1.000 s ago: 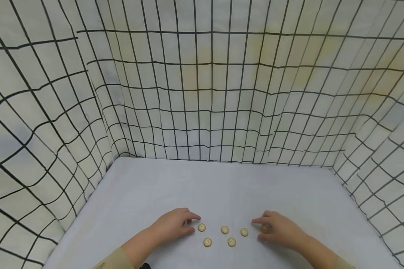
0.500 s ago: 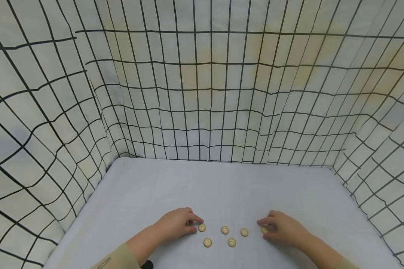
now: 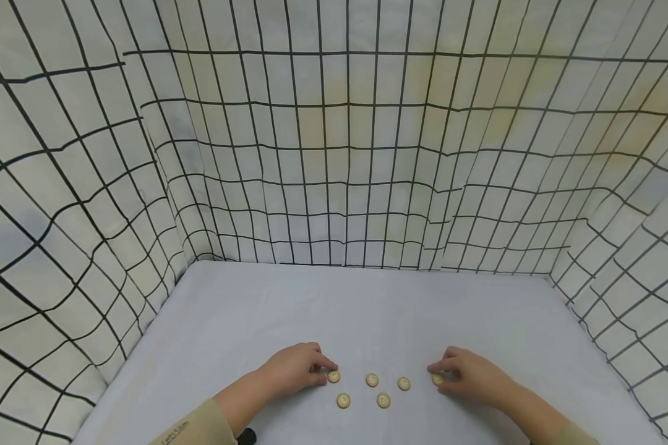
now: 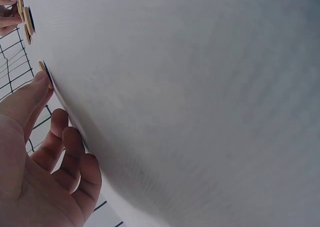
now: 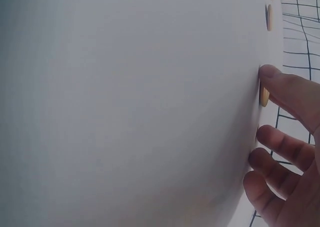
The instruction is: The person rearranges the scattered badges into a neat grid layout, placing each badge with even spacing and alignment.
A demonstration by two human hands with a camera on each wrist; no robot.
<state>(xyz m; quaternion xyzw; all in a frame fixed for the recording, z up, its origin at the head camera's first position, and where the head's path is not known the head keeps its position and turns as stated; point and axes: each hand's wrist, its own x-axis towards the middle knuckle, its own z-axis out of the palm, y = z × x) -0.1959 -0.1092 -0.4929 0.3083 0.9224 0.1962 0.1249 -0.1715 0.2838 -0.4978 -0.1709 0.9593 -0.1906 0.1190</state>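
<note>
Several round tan buttons lie in a loose group on the pale table near its front edge. My left hand rests on the table, and its thumb and forefinger tips pinch the leftmost button. The left wrist view shows one fingertip against that button while the other fingers curl on the table. My right hand pinches the rightmost button the same way. In the right wrist view a fingertip lies on this button. Between the hands lie more buttons, untouched.
Checked cloth walls with black grid lines close in the table on the left, back and right. Both wrists wear tan sleeves. A small dark object shows at the bottom edge by the left sleeve.
Both hands' forefingers have curled in from stretched out, onto the outermost buttons. The right hand has drawn slightly right, uncovering its button. The buttons have not shifted.
</note>
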